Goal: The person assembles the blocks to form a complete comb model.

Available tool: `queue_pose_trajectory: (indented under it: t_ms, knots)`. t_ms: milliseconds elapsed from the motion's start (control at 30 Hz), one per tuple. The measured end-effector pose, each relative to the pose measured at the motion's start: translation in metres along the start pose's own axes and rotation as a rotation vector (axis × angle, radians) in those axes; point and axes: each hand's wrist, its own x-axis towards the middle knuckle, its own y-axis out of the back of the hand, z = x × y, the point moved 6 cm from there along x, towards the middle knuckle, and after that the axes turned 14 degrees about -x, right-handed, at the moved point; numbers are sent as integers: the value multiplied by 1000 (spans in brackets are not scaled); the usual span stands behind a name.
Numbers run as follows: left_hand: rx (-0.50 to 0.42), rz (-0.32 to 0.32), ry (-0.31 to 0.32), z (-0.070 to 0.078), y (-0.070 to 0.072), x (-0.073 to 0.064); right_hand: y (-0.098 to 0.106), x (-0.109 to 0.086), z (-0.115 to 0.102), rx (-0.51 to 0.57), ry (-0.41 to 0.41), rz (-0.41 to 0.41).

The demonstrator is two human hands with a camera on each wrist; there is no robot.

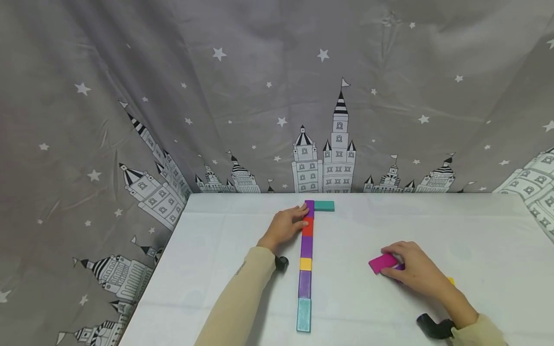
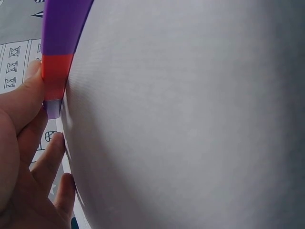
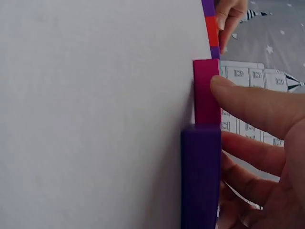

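Note:
A line of rectangular blocks runs down the table, with purple, red [image 1: 308, 227], yellow [image 1: 305, 264] and light-blue [image 1: 304, 315] ones end to end. My left hand [image 1: 281, 228] lies on its left side near the far end, fingertips on the far purple block [image 1: 309, 210] and thumb against the red one. Beside that far end, a teal block [image 1: 324, 206] points right. My right hand [image 1: 411, 269] pinches a magenta block [image 1: 382, 264] between thumb and fingers. Partly hidden by this hand is a purple block [image 3: 201, 179]; whether the hand also holds it I cannot tell.
A bit of yellow [image 1: 451, 280] shows behind the right wrist. The white table [image 1: 207, 283] ends at a grey curtain [image 1: 259, 96] printed with castles and stars. Black wrist cameras [image 1: 434, 327] stick out below both wrists.

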Motion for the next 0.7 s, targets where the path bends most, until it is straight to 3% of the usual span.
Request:
queue_pose_trajectory:
  t_ms: [267, 700]
  knots:
    - [-1, -1, 8, 0, 0, 1, -4, 4, -4, -104, -36, -8]
    - [8, -5, 8, 0, 0, 0, 4, 3, -2, -43, -8, -26]
